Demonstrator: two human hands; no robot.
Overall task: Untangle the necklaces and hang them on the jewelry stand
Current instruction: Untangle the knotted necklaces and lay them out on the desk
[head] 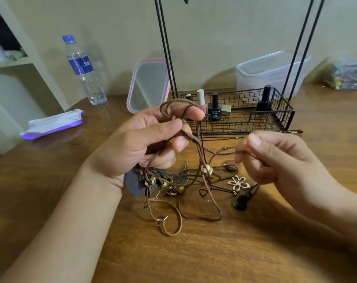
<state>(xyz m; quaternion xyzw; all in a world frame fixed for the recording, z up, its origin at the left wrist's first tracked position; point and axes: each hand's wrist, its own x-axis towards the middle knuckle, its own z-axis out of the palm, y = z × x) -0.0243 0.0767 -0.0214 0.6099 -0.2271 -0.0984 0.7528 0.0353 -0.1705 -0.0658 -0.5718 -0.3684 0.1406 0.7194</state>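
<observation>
A tangle of brown and black cord necklaces [196, 184] lies on the wooden table in front of me, with beads, a leaf charm and a metal flower pendant [238, 182]. My left hand [145, 144] grips a bunch of brown cords lifted above the pile, some looped over its forefinger. To the right, my right hand [275, 158] pinches a thin dark chain [218, 152] that runs back to the bunch. The black jewelry stand [286, 119] rises behind the pile; its uprights go out of the top of the view.
The stand's wire basket holds several nail polish bottles [214, 109]. A pink-framed mirror [148, 86] leans on the wall beside a water bottle [82, 70]. A wipes pack [53, 123] lies at left, a clear plastic box [269, 72] behind the stand.
</observation>
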